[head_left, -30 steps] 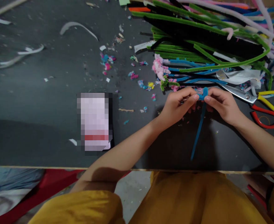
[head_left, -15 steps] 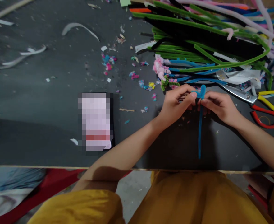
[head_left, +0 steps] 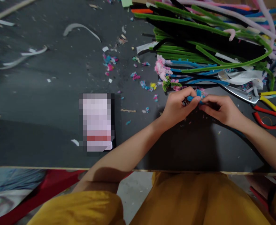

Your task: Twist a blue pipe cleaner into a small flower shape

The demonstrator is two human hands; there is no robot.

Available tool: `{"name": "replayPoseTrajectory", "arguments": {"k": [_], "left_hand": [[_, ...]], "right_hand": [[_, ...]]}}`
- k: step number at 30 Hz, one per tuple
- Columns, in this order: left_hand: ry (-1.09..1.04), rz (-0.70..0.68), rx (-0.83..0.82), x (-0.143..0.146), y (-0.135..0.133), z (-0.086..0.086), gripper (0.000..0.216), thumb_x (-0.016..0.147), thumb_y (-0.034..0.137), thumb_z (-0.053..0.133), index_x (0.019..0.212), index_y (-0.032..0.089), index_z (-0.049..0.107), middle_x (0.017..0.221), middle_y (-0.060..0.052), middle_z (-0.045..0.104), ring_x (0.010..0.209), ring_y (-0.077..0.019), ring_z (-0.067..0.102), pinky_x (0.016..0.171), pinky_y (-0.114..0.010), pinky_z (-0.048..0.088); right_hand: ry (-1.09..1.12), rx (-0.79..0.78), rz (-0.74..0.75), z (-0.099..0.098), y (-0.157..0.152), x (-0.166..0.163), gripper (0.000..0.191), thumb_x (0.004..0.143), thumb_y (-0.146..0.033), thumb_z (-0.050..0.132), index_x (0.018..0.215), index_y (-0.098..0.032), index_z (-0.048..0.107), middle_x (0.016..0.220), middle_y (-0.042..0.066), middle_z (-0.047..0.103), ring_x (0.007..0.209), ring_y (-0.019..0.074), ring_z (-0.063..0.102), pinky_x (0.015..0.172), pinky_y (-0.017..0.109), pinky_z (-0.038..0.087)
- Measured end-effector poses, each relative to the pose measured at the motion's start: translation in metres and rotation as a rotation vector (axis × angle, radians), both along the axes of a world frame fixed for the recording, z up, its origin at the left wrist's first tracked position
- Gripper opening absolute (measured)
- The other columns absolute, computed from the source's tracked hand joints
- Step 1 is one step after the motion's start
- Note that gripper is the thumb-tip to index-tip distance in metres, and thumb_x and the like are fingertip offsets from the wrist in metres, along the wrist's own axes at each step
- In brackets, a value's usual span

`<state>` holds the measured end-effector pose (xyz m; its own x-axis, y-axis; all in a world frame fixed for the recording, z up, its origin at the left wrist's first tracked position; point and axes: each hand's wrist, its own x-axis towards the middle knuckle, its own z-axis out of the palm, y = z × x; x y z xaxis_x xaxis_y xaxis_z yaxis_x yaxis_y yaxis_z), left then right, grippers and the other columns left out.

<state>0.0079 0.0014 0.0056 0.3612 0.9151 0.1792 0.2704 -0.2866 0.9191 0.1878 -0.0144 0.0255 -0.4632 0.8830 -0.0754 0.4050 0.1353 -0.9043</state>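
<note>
A blue pipe cleaner (head_left: 198, 93) is bent into a small looped shape between my two hands, above the dark table. My left hand (head_left: 179, 101) pinches its left side between thumb and index finger. From the right, the fingertips of my right hand (head_left: 220, 107) are closed on the same piece. Most of the bent part is covered by my fingers, and the long tail is largely hidden by my right hand and forearm. Just beyond my hands lie pink flower-like tufts (head_left: 161, 68) on blue stems.
Green, black and pink pipe cleaners (head_left: 208, 47) are heaped at the back right. Scissors (head_left: 253, 97) with yellow and red handles lie right of my hands. A phone (head_left: 97, 122) with a blurred-out screen rests on the left. Coloured fluff scraps (head_left: 148, 85) and white strips (head_left: 34, 51) litter the table.
The blue pipe cleaner has turned: its tail hung straight down toward me and now runs off to the right under my right hand. Both hands have stayed on it.
</note>
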Motion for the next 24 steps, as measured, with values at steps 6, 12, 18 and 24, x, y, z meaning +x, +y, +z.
{"name": "replayPoseTrajectory", "arguments": {"k": [6, 12, 18, 24], "left_hand": [[0.039, 0.023, -0.009, 0.0007, 0.0017, -0.0014, 0.028, 0.085, 0.031, 0.055, 0.062, 0.018, 0.044, 0.056, 0.006, 0.042, 0.052, -0.0065, 0.038, 0.053, -0.02, 0.033], [-0.08, -0.043, -0.131, 0.0014, 0.0016, -0.002, 0.028, 0.088, 0.034, 0.05, 0.066, 0.018, 0.048, 0.057, 0.005, 0.05, 0.048, -0.0058, 0.045, 0.05, -0.019, 0.036], [-0.041, -0.036, -0.128, 0.001, 0.0028, 0.0009, 0.026, 0.085, 0.029, 0.05, 0.062, 0.017, 0.047, 0.053, 0.005, 0.048, 0.048, -0.0054, 0.043, 0.05, -0.018, 0.035], [0.018, -0.029, -0.081, -0.0011, 0.0034, 0.0002, 0.024, 0.08, 0.025, 0.051, 0.058, 0.017, 0.045, 0.052, 0.005, 0.043, 0.049, -0.0055, 0.037, 0.048, -0.018, 0.03]], "right_hand": [[-0.233, 0.451, 0.023, -0.0035, -0.0003, 0.0065, 0.014, 0.089, -0.019, 0.052, 0.091, -0.019, 0.066, 0.079, 0.003, 0.066, 0.068, 0.0138, 0.06, 0.06, 0.024, 0.04], [-0.183, 0.461, -0.026, -0.0005, -0.0008, 0.0038, 0.012, 0.089, -0.018, 0.053, 0.091, -0.017, 0.065, 0.086, 0.004, 0.073, 0.074, 0.0139, 0.067, 0.065, 0.023, 0.049], [-0.182, 0.466, -0.006, -0.0024, -0.0009, 0.0055, 0.015, 0.088, -0.018, 0.054, 0.095, -0.016, 0.068, 0.086, 0.004, 0.075, 0.072, 0.0145, 0.069, 0.063, 0.022, 0.05], [-0.276, 0.489, 0.124, -0.0045, -0.0013, 0.0106, 0.025, 0.09, -0.023, 0.052, 0.109, -0.02, 0.069, 0.09, 0.004, 0.076, 0.076, 0.0174, 0.07, 0.062, 0.024, 0.048]]}}
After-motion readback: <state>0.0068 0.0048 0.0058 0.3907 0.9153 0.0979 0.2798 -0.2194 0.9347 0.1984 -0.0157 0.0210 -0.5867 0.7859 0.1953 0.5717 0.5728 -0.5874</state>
